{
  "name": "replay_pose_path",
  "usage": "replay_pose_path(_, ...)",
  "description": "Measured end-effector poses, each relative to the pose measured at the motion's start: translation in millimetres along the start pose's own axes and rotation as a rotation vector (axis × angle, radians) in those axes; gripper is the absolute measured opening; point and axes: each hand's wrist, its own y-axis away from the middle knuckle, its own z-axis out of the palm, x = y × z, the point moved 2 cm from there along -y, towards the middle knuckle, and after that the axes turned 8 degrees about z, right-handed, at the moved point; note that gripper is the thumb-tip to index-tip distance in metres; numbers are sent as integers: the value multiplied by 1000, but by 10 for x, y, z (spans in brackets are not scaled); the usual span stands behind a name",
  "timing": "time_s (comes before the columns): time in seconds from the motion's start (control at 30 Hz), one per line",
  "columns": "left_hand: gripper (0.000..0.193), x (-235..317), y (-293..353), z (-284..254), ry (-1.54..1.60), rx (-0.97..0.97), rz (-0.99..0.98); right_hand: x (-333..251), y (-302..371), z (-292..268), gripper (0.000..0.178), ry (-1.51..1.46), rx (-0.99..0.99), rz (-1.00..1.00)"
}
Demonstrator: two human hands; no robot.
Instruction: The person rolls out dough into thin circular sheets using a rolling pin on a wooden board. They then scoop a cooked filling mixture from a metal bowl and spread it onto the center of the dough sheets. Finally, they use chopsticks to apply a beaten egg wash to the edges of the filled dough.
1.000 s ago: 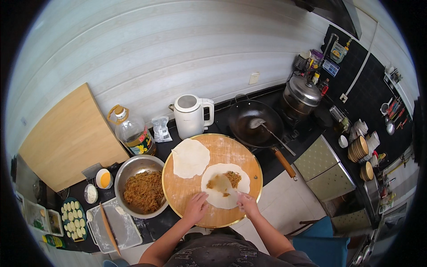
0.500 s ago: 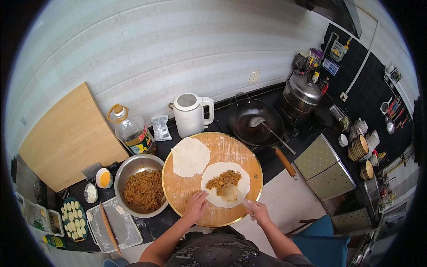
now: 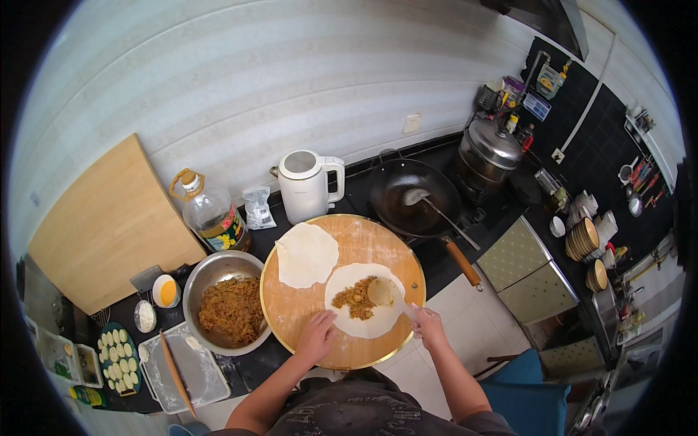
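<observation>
A round wooden board point(image 3: 291, 320) with a gold rim lies before me. On its right part is a thin dough sheet point(image 3: 378, 327) with a brown shredded filling point(image 3: 353, 299) heaped on it. My right hand point(image 3: 427, 325) is closed around the handle of a pale rice paddle point(image 3: 381, 291), whose blade rests on the filling's right side. My left hand point(image 3: 318, 336) lies flat by the lower left edge of that sheet, fingers stretched out and holding nothing. A second dough sheet point(image 3: 307, 256), bare, lies at the board's upper left.
Left of the board stands a steel bowl point(image 3: 196, 287) of the same filling. Beyond are a white kettle point(image 3: 302, 192), an oil bottle point(image 3: 211, 218) and a wok point(image 3: 411, 182) with a spatula. A rolling pin point(image 3: 174, 372) lies on a floured tray point(image 3: 207, 385) at far left.
The paddle's blade has moved up and right across the filling, and the heap is spread a little differently. My left hand stays near the sheet's edge. The whole view has shifted slightly.
</observation>
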Motion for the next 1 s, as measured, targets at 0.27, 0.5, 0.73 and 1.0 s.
replay_pose_path(0.27,37,11,-12,-27,-25,15,22,-163,-258,170,27,7,58,-146)
replay_pose_path(0.5,37,-27,12,26,5,-1,-5,-22,-54,-180,28,103,42,-37)
replay_pose_path(0.73,38,58,-24,-39,-28,23,13,-110,231,-396,27,39,64,39)
replay_pose_path(1.0,37,65,-47,-40,-19,15,21,-152,-279,113,24,-91,35,-36)
